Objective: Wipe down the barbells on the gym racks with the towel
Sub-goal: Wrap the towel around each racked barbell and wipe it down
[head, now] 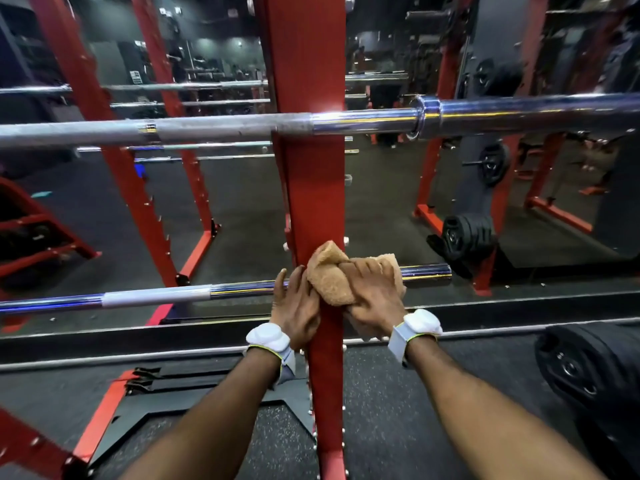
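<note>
Right hand (375,296) is clamped on the towel (332,275): fingers curled into the tan cloth, which is bunched against the lower barbell (156,294) right where it meets the red rack post (311,185). A loose end of the towel hangs below the palm, partly hidden by the wrist.

Left hand (296,306) is just beside it, left of the post, with fingers fairly straight and laid up over the bar. Its edge touches the towel and it isn't gripping anything that I can see. Hands are close together, with only the post between them.

Hands and towel cover the bar-to-post junction, so I can't tell how the bar sits on the rack there. Its chrome end shows again right of the towel. To the left, the bar runs out of frame.

Upper barbell (225,128) crosses in front of the same post higher up, with its collar and thick sleeve to the right. Both ends are cut off by the frame edges.

White wrist bands (268,337) are on both arms.

Black weight plates (588,368) are at the right edge, partly cut off and blurred. More plates (467,233) are stacked behind, near a far rack foot. The background is dark, with more bars and red uprights. Some of it may be a mirror reflection, but it's hard to make out.
</note>
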Demonstrator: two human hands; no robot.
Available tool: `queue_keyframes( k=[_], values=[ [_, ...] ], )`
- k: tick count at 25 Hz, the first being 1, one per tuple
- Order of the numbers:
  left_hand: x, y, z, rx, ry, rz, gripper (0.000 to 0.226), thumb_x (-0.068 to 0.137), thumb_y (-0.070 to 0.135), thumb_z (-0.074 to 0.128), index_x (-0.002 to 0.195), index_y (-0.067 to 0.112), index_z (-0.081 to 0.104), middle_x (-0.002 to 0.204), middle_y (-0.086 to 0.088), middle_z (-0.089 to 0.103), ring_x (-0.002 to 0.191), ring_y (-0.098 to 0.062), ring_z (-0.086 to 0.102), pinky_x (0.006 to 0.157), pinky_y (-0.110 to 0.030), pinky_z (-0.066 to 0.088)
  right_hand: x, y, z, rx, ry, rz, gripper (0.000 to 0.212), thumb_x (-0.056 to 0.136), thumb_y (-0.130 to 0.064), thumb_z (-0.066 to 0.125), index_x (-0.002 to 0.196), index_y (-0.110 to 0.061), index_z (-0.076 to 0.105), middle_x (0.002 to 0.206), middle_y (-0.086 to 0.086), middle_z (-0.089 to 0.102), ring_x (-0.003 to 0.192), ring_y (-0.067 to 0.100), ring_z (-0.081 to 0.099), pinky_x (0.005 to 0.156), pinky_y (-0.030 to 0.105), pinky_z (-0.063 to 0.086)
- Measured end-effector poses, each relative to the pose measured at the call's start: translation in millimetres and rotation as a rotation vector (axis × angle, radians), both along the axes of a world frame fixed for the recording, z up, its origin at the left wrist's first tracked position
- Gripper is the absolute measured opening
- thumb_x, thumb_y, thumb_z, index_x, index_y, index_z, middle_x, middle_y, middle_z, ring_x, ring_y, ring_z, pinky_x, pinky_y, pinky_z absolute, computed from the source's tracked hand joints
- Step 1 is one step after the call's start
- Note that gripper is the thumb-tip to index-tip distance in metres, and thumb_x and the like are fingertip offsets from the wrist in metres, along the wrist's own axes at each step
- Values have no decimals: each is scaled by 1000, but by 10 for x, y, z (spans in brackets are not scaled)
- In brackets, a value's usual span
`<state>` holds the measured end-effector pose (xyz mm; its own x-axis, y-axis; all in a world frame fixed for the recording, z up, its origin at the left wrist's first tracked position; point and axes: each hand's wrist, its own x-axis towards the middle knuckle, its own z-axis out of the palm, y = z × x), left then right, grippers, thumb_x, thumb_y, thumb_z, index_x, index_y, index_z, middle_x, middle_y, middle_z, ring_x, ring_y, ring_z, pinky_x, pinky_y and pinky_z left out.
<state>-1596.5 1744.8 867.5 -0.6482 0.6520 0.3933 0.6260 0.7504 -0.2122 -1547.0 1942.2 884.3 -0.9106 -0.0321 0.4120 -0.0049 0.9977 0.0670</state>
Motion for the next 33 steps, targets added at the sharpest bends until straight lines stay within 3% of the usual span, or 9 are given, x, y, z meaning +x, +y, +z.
queue_keyframes(
  k=[3, 9, 15, 19, 23, 25, 28, 30, 33],
  values=[
    [-36, 19, 37, -36, -55, 30, 78, 55, 35, 69, 125, 3, 56, 123, -15, 57, 114, -35, 54, 106, -56, 27, 90, 242, 43, 18, -19, -54, 75, 57, -58, 58, 123, -24, 54, 118, -1, 57, 105, 28, 54, 89, 42, 28],
    [-97, 99, 133, -49, -130, 39, 60, 55, 38, 64, 111, 17, 68, 108, -11, 61, 98, -34, 54, 93, -45, 41, -58, -585, -123, -92, 38, -174, 82, 37, -29, 67, 116, -13, 48, 111, 12, 52, 102, 34, 49, 96, 51, 31],
    [-90, 119, 171, -70, -123, 63, 69, 55, 41, 68, 114, 5, 59, 102, -12, 59, 93, -34, 56, 87, -44, 45, 110, 325, -13, -46, -23, -83, 81, 53, -57, 59, 130, -31, 50, 123, -5, 57, 110, 26, 55, 92, 41, 30],
    [-78, 130, 219, -125, -150, 60, 71, 71, 43, 64, 128, 6, 45, 118, -10, 53, 108, -31, 50, 93, -43, 40, 190, 474, 68, -114, -81, -173, 77, 58, -58, 66, 129, -37, 46, 120, -9, 54, 114, 24, 51, 93, 41, 29],
    [-105, 179, 267, -136, -144, 70, 63, 76, 44, 62, 125, 9, 43, 121, -9, 51, 110, -30, 48, 89, -40, 40, 77, -50, 72, -114, -143, -277, 82, 60, -35, 66, 136, -24, 37, 125, 3, 42, 116, 30, 41, 102, 54, 28],
    [-122, 187, 256, -135, -147, 68, 61, 75, 44, 63, 122, 8, 47, 118, -10, 53, 108, -31, 50, 86, -39, 41, -24, -377, 76, -157, -147, -260, 74, 59, -30, 67, 127, -15, 42, 122, 7, 44, 114, 32, 42, 103, 62, 27],
    [-167, 180, 223, -121, -143, 54, 57, 70, 42, 65, 113, 8, 52, 111, -11, 57, 101, -32, 53, 81, -40, 43, 6, -333, 124, -81, 7, -167, 54, 56, -29, 67, 106, -17, 49, 102, 4, 54, 96, 32, 55, 86, 47, 36],
    [-178, 200, 222, -88, -138, 62, 54, 68, 42, 65, 109, 9, 53, 109, -11, 58, 98, -32, 53, 78, -40, 44, 104, -49, 165, -10, 99, -31, 43, 63, -35, 66, 101, -23, 51, 86, -3, 55, 78, 29, 58, 64, 32, 27],
    [-173, 267, 239, -45, -150, 105, 55, 70, 45, 64, 110, 10, 50, 112, -9, 56, 101, -30, 52, 78, -38, 42, 178, 426, 176, -38, 51, -52, 40, 68, -52, 65, 101, -33, 52, 87, -9, 57, 82, 22, 58, 67, 31, 22]
  ],
)
